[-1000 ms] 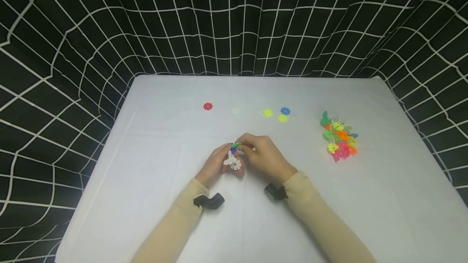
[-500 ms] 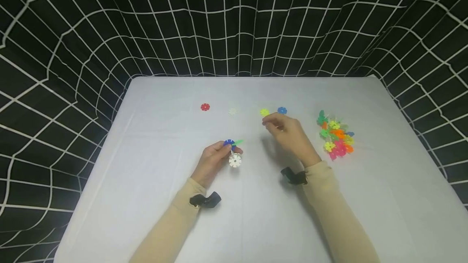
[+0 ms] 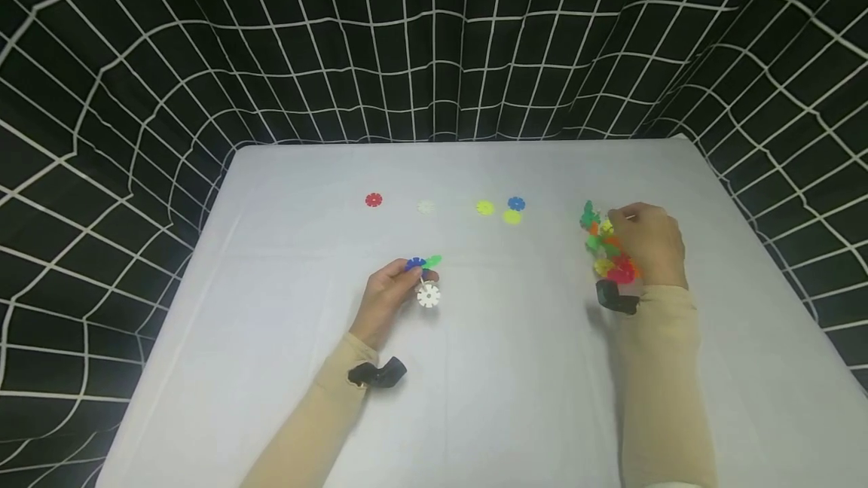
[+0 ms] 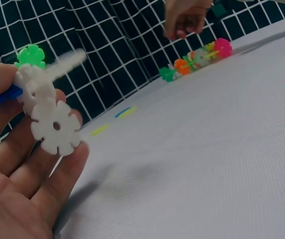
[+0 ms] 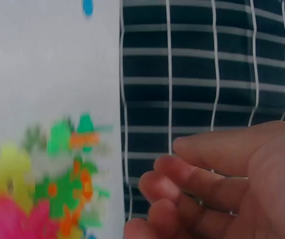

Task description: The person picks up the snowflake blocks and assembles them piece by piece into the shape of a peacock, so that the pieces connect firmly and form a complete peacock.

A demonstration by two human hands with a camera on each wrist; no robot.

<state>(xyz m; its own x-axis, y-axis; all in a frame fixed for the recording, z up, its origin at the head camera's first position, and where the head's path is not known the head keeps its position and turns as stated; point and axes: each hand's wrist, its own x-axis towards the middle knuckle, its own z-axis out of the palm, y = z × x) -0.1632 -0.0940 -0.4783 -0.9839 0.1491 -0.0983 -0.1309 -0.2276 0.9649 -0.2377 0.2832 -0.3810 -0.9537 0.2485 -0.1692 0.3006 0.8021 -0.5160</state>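
My left hand [image 3: 381, 301] pinches a cluster of slotted plastic snowflake discs between thumb and fingers. In that cluster are a blue disc [image 3: 415, 264], a green disc [image 3: 433, 261] and white discs [image 4: 44, 130], which the left wrist view shows locked together at angles. My right hand [image 3: 649, 243] is over a heap of mixed snowflake discs [image 3: 622, 271] at the right of the table. Its fingers [image 5: 217, 186] are loosely bent, and nothing shows between them in the right wrist view. The heap is blurred there and partly hidden by the hand in the head view.
Along the far part of the white table [image 3: 305, 398] lie single discs: a red one [image 3: 374, 200], a pale one [image 3: 426, 207], a yellow one [image 3: 484, 208], a blue one [image 3: 517, 203] and another yellow one [image 3: 511, 218]. A black gridded curtain [image 3: 380, 44] surrounds the table.
My right hand has left the cluster and travelled right, past the loose discs, to the heap. My left hand keeps hold of the cluster, nearly in place.
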